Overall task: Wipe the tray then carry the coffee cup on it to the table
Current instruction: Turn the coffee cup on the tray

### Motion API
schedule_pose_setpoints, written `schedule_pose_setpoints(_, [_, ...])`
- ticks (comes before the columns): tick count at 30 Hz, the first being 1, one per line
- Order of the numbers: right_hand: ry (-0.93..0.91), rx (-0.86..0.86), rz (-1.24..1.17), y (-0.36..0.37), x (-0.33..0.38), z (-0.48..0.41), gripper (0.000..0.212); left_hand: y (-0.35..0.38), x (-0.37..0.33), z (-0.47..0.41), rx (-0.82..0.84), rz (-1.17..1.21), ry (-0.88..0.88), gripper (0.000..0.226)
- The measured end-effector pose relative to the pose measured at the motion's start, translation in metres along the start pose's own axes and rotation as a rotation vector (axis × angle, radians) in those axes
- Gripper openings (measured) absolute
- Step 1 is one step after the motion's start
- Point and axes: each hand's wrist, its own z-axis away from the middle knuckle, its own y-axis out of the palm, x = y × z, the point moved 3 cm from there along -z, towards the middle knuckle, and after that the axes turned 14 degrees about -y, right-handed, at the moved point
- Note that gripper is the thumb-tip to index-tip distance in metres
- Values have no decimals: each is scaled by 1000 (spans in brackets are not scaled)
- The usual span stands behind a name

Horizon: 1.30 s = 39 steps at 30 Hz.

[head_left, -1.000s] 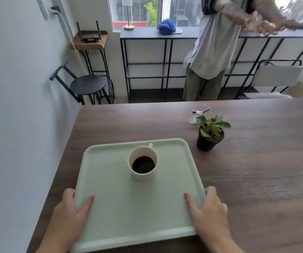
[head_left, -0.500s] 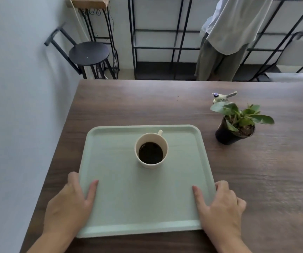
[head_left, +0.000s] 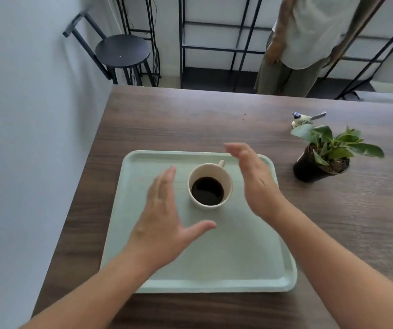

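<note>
Tray [head_left: 226, 262] flat on the table [head_left: 190, 124] at lower centre of the frame, cup [head_left: 211, 186] of coffee upright toward its far side. Left hand [head_left: 164, 219] and right hand [head_left: 254, 181] flanking the cup, fingers held loosely together, thumbs apart, gripping nothing, not touching it; probably closing in to lift it off. Potted plant [head_left: 328, 155] and bird figurine [head_left: 304, 118] at right, well apart from the tray. Stool [head_left: 122, 51] upper left, standing person [head_left: 309, 39] at top. Nothing blocking the cup.
</note>
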Motion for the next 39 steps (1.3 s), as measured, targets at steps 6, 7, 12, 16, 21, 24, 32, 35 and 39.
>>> schedule_pose_setpoints(6, [280,110,-360,35,-2,-36,95,32,-39,-11,-8,142,-48,129])
schedule_pose_setpoints(7, [292,99,-391,36,-3,-32,95,32,-37,-14,-11,135,-54,126])
schedule_pose_setpoints(12, [339,-11,-529,37,-8,-7,95,17,-21,-21,67,80,17,114])
schedule_pose_setpoints(16, [324,-90,-537,39,-5,17,95,0,-13,-25,153,9,108,112])
schedule_pose_setpoints(21, [290,-162,-515,43,-3,44,95,-15,-9,-31,258,-55,171,109])
schedule_pose_setpoints(24, [280,-128,-481,44,-1,56,101,-19,-9,-35,302,-86,196,109])
schedule_pose_setpoints(32, [35,-35,534,-2,-16,69,65,-37,34,-27,116,-15,75,88])
schedule_pose_setpoints(35, [139,38,841,-15,-41,84,67,-39,68,-25,-135,-149,-100,67])
schedule_pose_setpoints(39, [119,46,859,-12,-50,98,63,-23,88,-23,-122,-268,-164,64])
